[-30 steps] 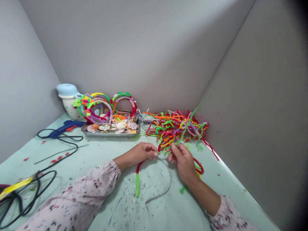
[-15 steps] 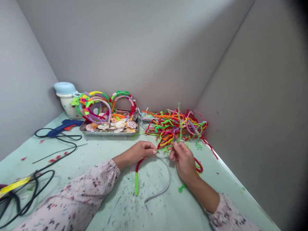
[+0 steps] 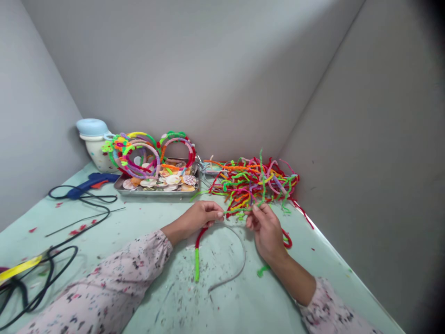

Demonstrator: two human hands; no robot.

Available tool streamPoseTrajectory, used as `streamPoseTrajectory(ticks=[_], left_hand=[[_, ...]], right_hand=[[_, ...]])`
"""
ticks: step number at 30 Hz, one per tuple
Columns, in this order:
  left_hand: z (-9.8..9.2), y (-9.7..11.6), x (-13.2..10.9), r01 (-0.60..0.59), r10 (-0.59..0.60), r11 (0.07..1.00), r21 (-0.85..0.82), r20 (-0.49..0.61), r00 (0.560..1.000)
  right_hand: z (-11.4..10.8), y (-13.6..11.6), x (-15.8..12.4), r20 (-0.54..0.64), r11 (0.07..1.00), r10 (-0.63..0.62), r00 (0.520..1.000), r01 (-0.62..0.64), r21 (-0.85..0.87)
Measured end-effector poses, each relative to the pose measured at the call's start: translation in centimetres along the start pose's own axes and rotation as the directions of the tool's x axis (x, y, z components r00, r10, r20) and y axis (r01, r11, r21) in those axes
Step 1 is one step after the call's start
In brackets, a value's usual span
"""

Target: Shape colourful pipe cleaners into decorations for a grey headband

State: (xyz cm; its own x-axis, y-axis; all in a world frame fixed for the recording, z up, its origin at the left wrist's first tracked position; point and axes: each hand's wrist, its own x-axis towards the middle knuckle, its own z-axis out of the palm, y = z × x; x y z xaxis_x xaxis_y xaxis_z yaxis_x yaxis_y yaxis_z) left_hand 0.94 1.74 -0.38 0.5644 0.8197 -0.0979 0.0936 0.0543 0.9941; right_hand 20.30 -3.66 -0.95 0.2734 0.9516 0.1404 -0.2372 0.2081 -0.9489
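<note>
Headband frame (image 3: 239,260): on the worktop (image 3: 146,222), its top at the left hand (image 3: 201,215).
Strand (image 3: 239,212): between the left hand and the right hand (image 3: 266,227).
Pile (image 3: 255,183): behind both hands, near the right wall.
Tray (image 3: 156,190): left of the pile, carrying headbands (image 3: 146,153).
Glue gun (image 3: 92,181): left of the tray, before the jar (image 3: 93,144).

Headband (image 3: 197,262): red and green wrap, rest grey. Pipe cleaner (image 3: 236,211) green. Sleeve (image 3: 121,273) pale pink, dark-speckled. Glue gun (image 3: 91,180) blue. Table (image 3: 139,218) mint.
</note>
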Motion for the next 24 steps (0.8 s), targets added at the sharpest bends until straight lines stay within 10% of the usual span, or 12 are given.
streamPoseTrajectory(ticks=[16,24], left_hand=[[0.41,0.36,-0.09,-0.043,0.030,0.995,-0.095,-0.137,0.990],[0.48,-0.02,-0.22,-0.081,0.084,0.995,0.050,-0.049,0.995]], right_hand=[[0.27,-0.24,-0.43,0.105,0.993,-0.008,0.994,-0.005,0.121],[0.40,-0.30,-0.91,0.273,0.987,0.078,0.959,-0.034,-0.159]])
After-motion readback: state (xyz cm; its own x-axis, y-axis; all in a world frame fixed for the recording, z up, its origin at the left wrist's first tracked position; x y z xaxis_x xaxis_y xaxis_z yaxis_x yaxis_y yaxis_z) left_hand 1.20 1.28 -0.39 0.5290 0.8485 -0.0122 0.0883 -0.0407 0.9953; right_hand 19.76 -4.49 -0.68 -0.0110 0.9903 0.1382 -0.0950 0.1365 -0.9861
